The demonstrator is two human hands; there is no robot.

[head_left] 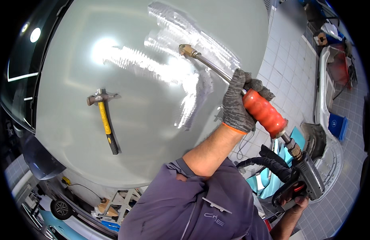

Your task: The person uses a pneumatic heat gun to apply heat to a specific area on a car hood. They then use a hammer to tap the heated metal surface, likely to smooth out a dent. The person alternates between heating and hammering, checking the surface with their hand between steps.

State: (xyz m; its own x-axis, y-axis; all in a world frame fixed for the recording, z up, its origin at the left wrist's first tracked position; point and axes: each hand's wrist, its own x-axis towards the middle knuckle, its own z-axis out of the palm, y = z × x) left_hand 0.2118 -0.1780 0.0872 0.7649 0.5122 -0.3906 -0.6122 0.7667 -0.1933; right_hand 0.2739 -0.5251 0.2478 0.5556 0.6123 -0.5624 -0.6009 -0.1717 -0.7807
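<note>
My left hand [237, 104], in a grey glove with an orange cuff, grips a long metal rod [215, 68] just above its red ribbed sleeve [263, 112]. The rod's brass-coloured tip [187, 50] is at a bare-metal patch on the grey car panel [77, 60]. At the lower right my right hand [297, 204], its visible fingers bare, holds the tool's black pistol handle [311, 176], with a thick black cable [261, 162] beside it. A hammer [105, 118] with a yellow and black handle lies on the panel, left of the sanded patches.
Dark car glass [19, 72] borders the panel at left. At right, on the tiled floor [283, 68], are a loose bumper [325, 100], a blue box [337, 126] and light-blue parts [297, 138]. A metal stand [121, 202] and a wheel [61, 209] are below.
</note>
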